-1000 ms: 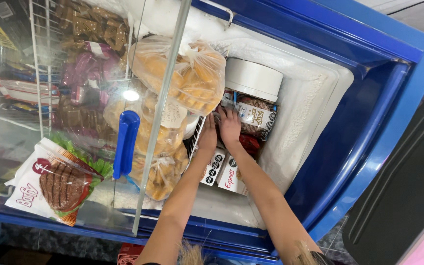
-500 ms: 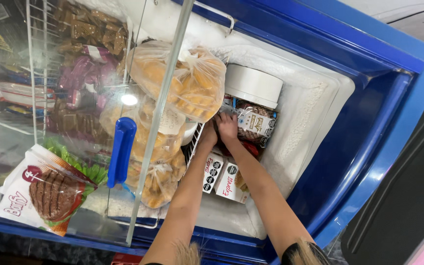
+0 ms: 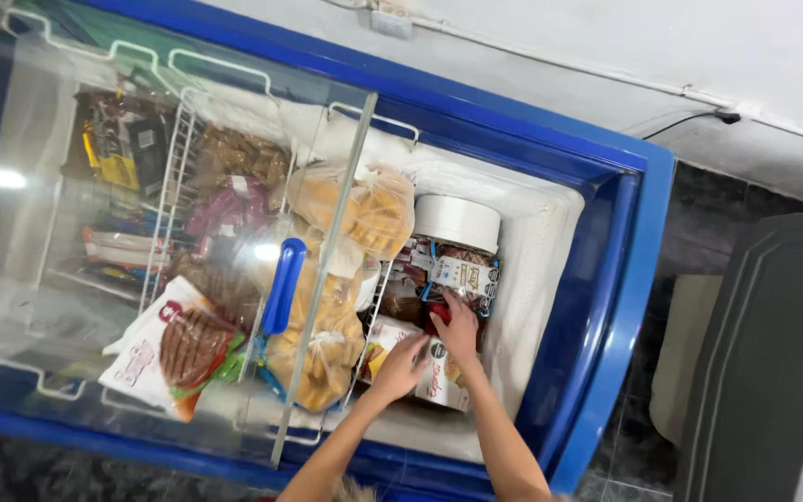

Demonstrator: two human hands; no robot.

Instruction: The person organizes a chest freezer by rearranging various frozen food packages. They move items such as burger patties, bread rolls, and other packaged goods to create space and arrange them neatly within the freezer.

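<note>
Inside the blue chest freezer [image 3: 625, 279], both hands rest on packets: the left hand [image 3: 403, 364] lies flat, fingers spread, on a white cardboard box [image 3: 439, 386]; the right hand [image 3: 457, 327] curls loosely over a red packet [image 3: 439, 314], whether pinched I cannot tell. Frosty, slick wrappers could slip, and the crinkly clear bags of golden breaded pieces [image 3: 364, 214] may topple.

Freezer rim [image 3: 606, 307]: we see blue.
Lid handle [image 3: 283, 285]: blue.
Tub [image 3: 457, 223]: white.
Bagged pieces [image 3: 364, 209]: golden-orange.
Carton [image 3: 439, 381]: white, red markings.
</note>
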